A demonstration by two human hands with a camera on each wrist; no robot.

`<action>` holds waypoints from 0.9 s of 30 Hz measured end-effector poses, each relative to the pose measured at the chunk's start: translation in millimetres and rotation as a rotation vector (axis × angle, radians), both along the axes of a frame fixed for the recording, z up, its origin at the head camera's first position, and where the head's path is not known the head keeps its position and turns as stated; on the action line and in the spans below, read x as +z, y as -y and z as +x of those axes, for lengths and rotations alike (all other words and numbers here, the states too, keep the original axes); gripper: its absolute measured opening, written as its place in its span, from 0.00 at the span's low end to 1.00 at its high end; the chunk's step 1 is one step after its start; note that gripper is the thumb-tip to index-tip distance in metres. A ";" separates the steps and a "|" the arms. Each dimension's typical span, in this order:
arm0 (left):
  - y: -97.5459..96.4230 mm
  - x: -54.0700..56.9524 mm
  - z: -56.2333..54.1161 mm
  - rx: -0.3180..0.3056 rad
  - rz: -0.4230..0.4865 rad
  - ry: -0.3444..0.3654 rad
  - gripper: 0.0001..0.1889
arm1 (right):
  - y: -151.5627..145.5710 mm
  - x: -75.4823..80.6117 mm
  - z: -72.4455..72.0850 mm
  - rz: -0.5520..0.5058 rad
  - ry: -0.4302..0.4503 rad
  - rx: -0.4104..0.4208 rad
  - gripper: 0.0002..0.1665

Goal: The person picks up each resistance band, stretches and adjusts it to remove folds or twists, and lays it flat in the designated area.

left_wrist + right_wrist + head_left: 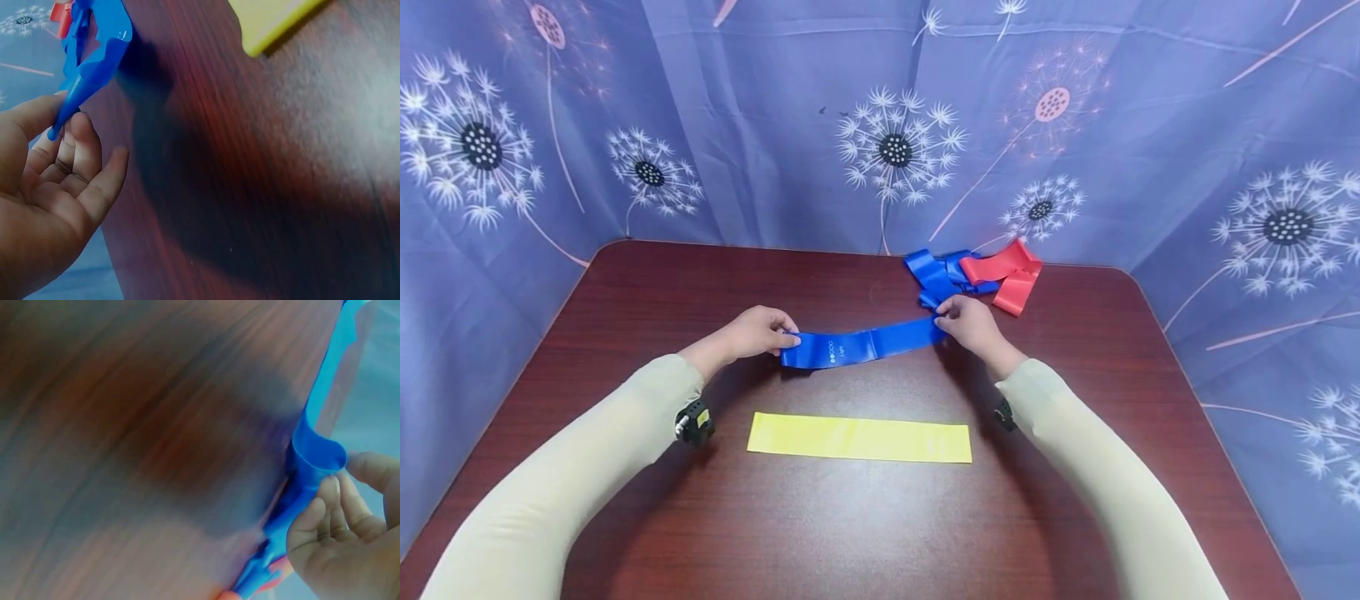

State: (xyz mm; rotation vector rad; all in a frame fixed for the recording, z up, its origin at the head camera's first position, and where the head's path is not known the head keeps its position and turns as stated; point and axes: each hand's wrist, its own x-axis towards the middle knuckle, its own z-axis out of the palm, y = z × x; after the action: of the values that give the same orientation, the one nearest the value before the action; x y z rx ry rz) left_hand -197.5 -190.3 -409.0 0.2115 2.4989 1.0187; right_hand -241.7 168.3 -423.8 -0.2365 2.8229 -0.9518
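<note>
Remotely, I am viewing a dandelion-print curtain [775, 100] hanging behind a brown table [850, 542], where a yellow band [859, 437] is lying flat and, beyond it, a blue band [895, 337] is stretching between both hands. Tangled blue strips [932, 275] and a red strip [1013, 293] are resting near the far edge. The right hand [973, 325] and left hand [758, 335] are pinching the blue band's ends between thumb and fingers.

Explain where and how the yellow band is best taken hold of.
Probably by its two short ends, once the held blue band is let go: the left hand from the left, the right hand from the right, each pinching an end. The yellow band lies flat on the table, lengthwise left to right, both ends uncovered.
</note>
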 end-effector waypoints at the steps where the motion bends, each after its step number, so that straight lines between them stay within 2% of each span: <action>1: 1.6 0.4 -0.1 -0.007 -0.012 -0.010 0.14 | 3.0 1.2 0.2 0.009 -0.018 0.013 0.11; 4: 6.0 1.5 -0.8 -0.012 -0.038 -0.030 0.13 | 10.1 5.4 0.3 0.030 -0.022 0.043 0.10; 9: 11.1 3.5 -3.1 -0.004 -0.039 -0.046 0.13 | 15.8 9.0 -1.2 0.083 0.020 0.063 0.11; 16: 14.2 4.4 -6.1 -0.001 -0.027 -0.040 0.14 | 36.3 3.1 -2.8 -0.028 0.075 0.177 0.15; 19: 14.9 5.0 -5.7 0.002 -0.029 -0.041 0.15 | 49.6 -1.9 -1.1 -0.066 0.123 0.194 0.17; 27: 16.1 6.3 -6.2 0.009 -0.049 -0.060 0.14 | 76.1 -10.6 5.0 -0.074 0.149 0.236 0.18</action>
State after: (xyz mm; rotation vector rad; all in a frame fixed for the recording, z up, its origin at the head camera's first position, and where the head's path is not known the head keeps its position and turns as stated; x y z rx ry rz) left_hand -203.7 -206.4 -402.6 0.2193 2.5778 0.9675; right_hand -236.7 92.2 -434.5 -0.4757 2.5585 -0.9773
